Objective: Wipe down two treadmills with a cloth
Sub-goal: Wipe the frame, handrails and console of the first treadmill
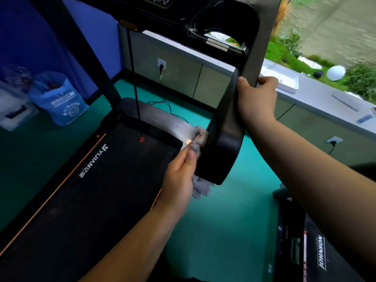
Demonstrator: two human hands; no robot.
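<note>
- Grey, crumpled cloth [198,143] sits bunched against the inner side of the black plastic handrail arm [225,139] of the treadmill, part of it hanging out below my palm.
- My left hand [180,180] has its grip closed around that cloth, thumb on top, pressing it to the arm's lower curved end.
- My right hand [257,98] has its grip wrapped around the same arm higher up, fingers curled over the far edge.
- Below the cloth I see the black treadmill belt [101,190] with an orange stripe along its side and white lettering, and the grey motor cover [162,117] at its front.
- A thin cord with a red clip [141,140] hangs from the dark console [162,9] down over the belt.
- A second black treadmill [317,251] lies at lower right, apart from the first across the teal floor [223,231].
- A blue plastic bag [59,98] stands at far left; a pale grey surface [317,94] runs along the window.
</note>
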